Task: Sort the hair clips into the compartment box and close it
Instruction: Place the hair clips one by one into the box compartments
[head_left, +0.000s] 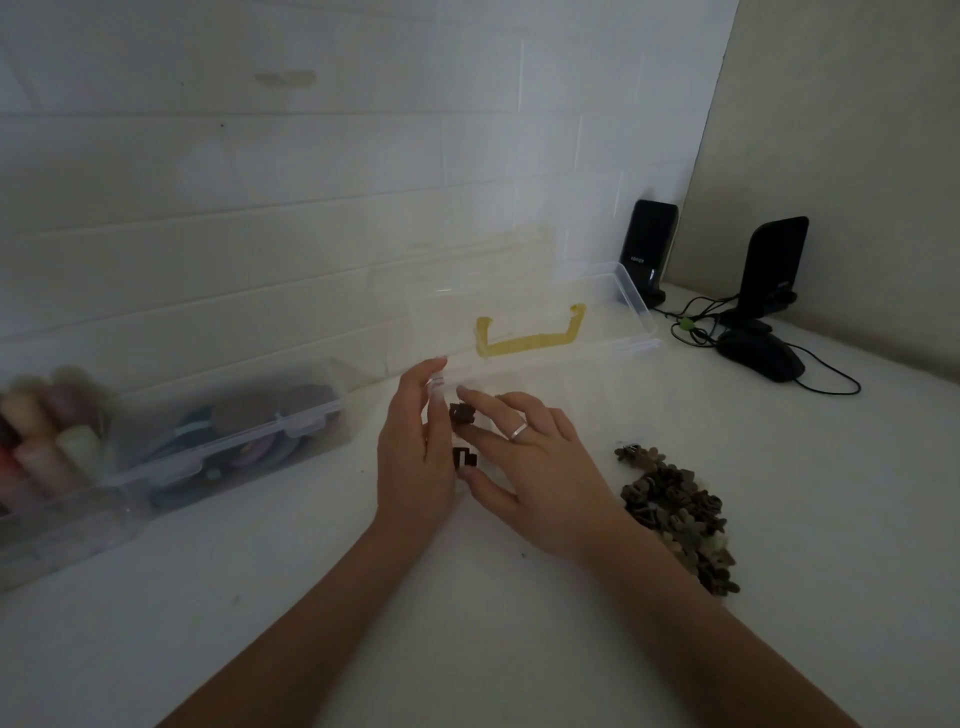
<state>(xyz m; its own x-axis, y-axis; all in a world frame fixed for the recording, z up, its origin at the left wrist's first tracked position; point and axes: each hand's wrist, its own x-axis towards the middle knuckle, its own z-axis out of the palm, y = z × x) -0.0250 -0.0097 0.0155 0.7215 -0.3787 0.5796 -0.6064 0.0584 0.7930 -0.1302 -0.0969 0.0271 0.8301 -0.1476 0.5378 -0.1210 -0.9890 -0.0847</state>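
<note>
At centre of worktop (467, 597): clear compartment box (519, 384), lid (524, 317) raised against wall. Left hand (415, 457) relaxed, fingers straight, touching box's left edge. Right hand (524, 467) spread over left compartments, index fingertip on a dark hair clip (461, 413); second dark clip (464, 458) just below. Pile of brown hair clips (675, 514) unsorted, right of box. Step judged: early sorting. Next: reach for pile, pinch clips, place in compartments; close lid last.
</note>
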